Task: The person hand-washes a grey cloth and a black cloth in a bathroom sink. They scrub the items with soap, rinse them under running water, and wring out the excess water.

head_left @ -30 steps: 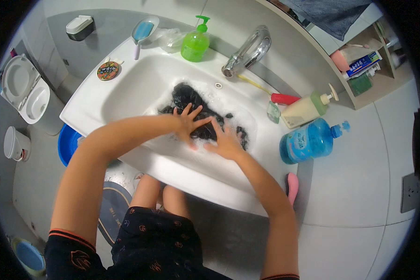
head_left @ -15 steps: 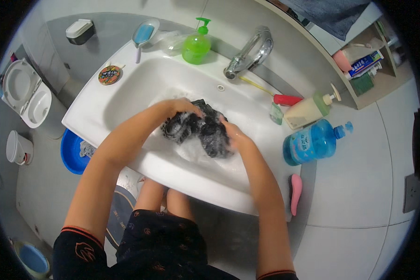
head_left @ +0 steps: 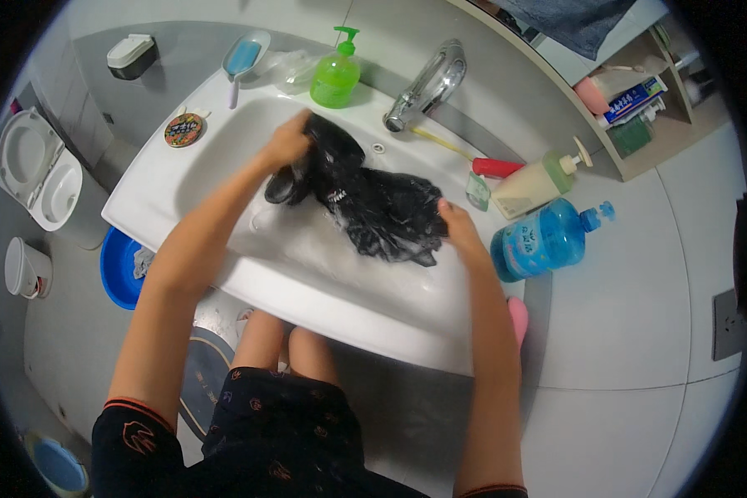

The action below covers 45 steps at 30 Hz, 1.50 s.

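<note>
A wet black garment (head_left: 373, 203) with suds on it is stretched out over the white sink (head_left: 324, 303). My left hand (head_left: 289, 143) grips its far left end and lifts it, the fingers closed on the cloth. At the garment's right end my right hand (head_left: 458, 224) pinches the edge between thumb and fingers. Between the two hands the cloth hangs in wrinkled folds, with a small white mark near its middle. Foamy water lies in the basin beneath. What kind of garment it is, I cannot make out.
The chrome faucet (head_left: 427, 87) and a green pump bottle (head_left: 336, 73) stand along the back rim. A cream pump bottle (head_left: 531, 187), a blue bottle (head_left: 544, 239) and a red-handled brush or tool (head_left: 496, 168) are at the right. A round tin (head_left: 183, 130) sits on the left rim.
The bunched garment has been spread out and lifted. My left hand has moved up and left with one end, my right hand outward to the right with the other. The view has shifted slightly.
</note>
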### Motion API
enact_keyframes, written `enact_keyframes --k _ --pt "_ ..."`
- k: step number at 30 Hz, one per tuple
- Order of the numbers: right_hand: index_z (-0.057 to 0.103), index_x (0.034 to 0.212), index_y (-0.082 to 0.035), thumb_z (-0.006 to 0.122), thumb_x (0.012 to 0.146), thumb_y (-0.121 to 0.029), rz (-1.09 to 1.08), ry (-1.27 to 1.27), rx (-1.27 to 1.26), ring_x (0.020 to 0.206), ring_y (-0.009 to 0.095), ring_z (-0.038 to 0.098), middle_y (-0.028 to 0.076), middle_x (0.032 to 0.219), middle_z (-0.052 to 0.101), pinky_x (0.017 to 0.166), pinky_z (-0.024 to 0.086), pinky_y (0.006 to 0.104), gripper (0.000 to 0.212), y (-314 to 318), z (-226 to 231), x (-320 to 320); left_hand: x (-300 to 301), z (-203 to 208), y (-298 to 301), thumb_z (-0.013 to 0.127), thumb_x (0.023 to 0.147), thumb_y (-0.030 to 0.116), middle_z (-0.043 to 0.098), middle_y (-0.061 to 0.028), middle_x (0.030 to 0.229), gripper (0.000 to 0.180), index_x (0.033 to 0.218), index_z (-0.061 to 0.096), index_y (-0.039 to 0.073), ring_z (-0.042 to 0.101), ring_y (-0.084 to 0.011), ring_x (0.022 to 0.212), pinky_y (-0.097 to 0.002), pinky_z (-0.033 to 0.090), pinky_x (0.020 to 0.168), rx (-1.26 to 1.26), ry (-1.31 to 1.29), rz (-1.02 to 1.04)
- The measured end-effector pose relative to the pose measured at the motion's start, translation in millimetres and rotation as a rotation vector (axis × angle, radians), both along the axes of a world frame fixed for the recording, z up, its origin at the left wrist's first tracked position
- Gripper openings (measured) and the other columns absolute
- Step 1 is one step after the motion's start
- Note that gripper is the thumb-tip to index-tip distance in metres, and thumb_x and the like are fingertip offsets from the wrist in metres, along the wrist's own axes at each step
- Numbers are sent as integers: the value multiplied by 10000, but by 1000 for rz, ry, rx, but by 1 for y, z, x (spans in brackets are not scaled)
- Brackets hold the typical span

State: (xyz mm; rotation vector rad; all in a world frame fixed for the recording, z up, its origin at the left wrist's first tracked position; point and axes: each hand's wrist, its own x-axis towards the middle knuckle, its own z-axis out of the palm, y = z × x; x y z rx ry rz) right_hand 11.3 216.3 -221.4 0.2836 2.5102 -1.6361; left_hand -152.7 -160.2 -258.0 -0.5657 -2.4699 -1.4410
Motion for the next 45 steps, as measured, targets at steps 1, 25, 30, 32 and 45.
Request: enact_keyframes --k 1,25,30,32,45 --pt "582 1158 -57 502 934 -459 -158 -39 -264 951 199 600 37 1043 641 843 470 336 467 -17 35 23 18 26 4 498 783 64 539 -249 1220 480 1258 457 11 497 -360 1178 -391 368 1006 90 -120 -13" --pt "576 1170 -33 625 798 -372 588 -84 1083 1223 349 436 127 1370 440 1014 381 454 505 -71 -3 37 101 6 55 694 754 380 653 -129 1035 524 1174 601 81 580 -317 1053 -420 445 905 -1037 -13 -482" --pt "539 1219 -163 649 791 -310 385 -23 1256 1090 337 534 121 1172 592 888 460 445 465 -41 -26 60 96 62 17 559 821 590 658 -201 951 639 1007 658 -13 615 -382 920 -450 483 817 -1063 -267 -590" --pt "529 1224 -179 623 819 -348 605 -133 973 965 321 601 129 1046 644 822 489 417 448 -58 5 69 79 55 -21 596 806 541 649 -227 936 579 964 669 -11 611 -380 941 -444 478 831 -1144 -210 -568" --pt "347 1421 -176 493 866 -565 117 89 924 1219 531 386 317 1429 273 986 383 521 693 -46 -34 40 91 77 40 617 769 152 463 -155 1307 614 1356 442 190 422 -363 1226 -480 335 1023 -936 334 -163"
